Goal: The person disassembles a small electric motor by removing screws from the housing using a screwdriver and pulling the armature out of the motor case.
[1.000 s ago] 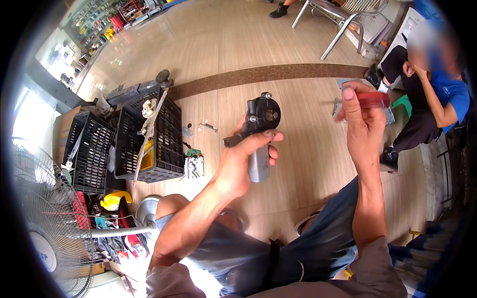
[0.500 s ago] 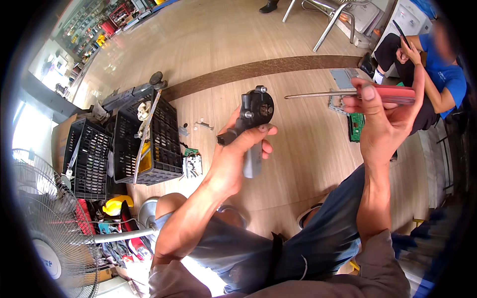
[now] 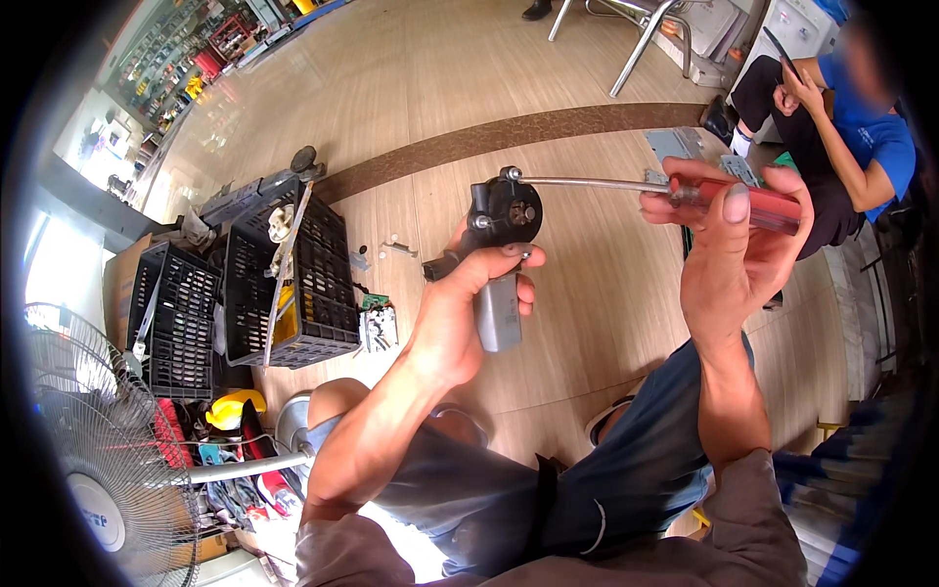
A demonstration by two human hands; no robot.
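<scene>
My left hand (image 3: 460,313) grips the small motor (image 3: 501,235). My right hand (image 3: 734,245) clasps the screwdriver (image 3: 685,191), tip at a housing screw; loosening looks barely begun.

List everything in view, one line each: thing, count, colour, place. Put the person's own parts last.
small motor unit: 1, black head with grey body, centre, held in left hand
screwdriver: 1, red handle with metal shaft, tip at the motor unit's top, held in right hand
plastic crates: 2, black, on the floor at left, with parts inside
fan: 1, grey wire guard, lower left
small loose parts: several, mixed colours, on the floor beside the crates
metal chair legs: 1 set, silver, top
seated person: 1, blue shirt, upper right
wooden floor: 1, tan with a dark strip
left hand: 1, centre, gripping the motor unit
right hand: 1, right, gripping the screwdriver handle
</scene>
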